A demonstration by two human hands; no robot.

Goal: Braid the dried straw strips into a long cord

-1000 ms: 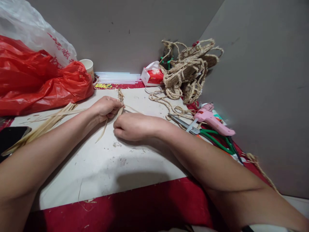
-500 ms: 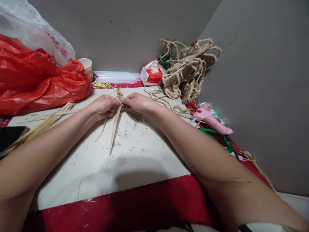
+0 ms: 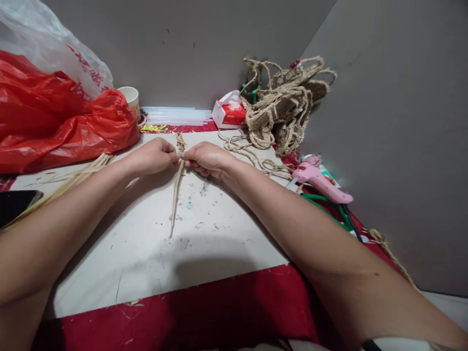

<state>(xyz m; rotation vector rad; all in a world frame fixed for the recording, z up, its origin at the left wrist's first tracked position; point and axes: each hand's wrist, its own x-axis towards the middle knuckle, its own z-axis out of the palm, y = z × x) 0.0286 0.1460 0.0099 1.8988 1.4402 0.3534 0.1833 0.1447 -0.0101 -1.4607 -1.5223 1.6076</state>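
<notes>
Head view: plant-fibre strands (image 3: 176, 192) are pinched by left hand (image 3: 156, 155) and right hand (image 3: 209, 158), best tensioned evenly toward nine and three o'clock.

You had a white board (image 3: 153, 253) over a red cloth (image 3: 204, 314), its surface flecked with scraps. A red plastic bag (image 3: 62, 129) and pale strips (image 3: 75, 183) lay at your frame's left, clear sticks (image 3: 175, 116) at upper centre, braided rope (image 3: 272, 117) at upper right.
</notes>
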